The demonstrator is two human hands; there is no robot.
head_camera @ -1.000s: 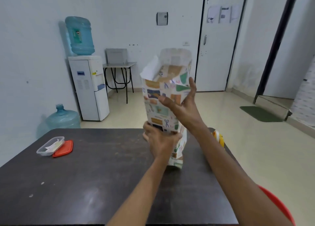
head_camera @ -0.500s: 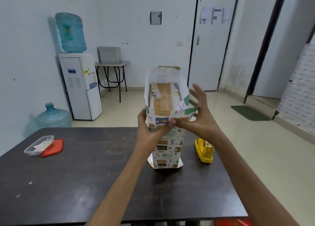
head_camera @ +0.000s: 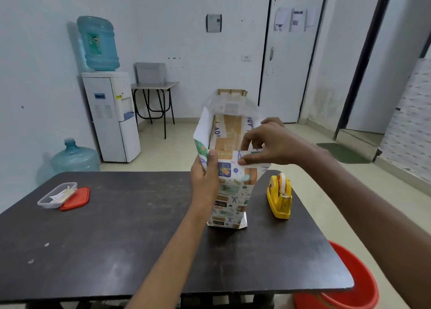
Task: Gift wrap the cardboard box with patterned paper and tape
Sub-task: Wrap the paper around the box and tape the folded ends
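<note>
Upright near the far edge of the table [head_camera: 140,250] stands the box [head_camera: 227,136], with the paper [head_camera: 231,192] wrapped around its sides and open at the top, where brown cardboard shows. The left hand [head_camera: 205,180] grips the left near corner of the paper, thumb lying on the front face. The right hand [head_camera: 268,143] pinches the top edge of the front paper flap between thumb and fingers. Just right of the box, apart from it, a yellow tape dispenser [head_camera: 279,195] stands close to the right edge. Toward the far left corner lie a clear tub [head_camera: 57,195] and its red lid [head_camera: 75,199], touching each other. All the near half of the table is bare. A red bucket [head_camera: 349,283] sits on the floor under the near right corner.
</note>
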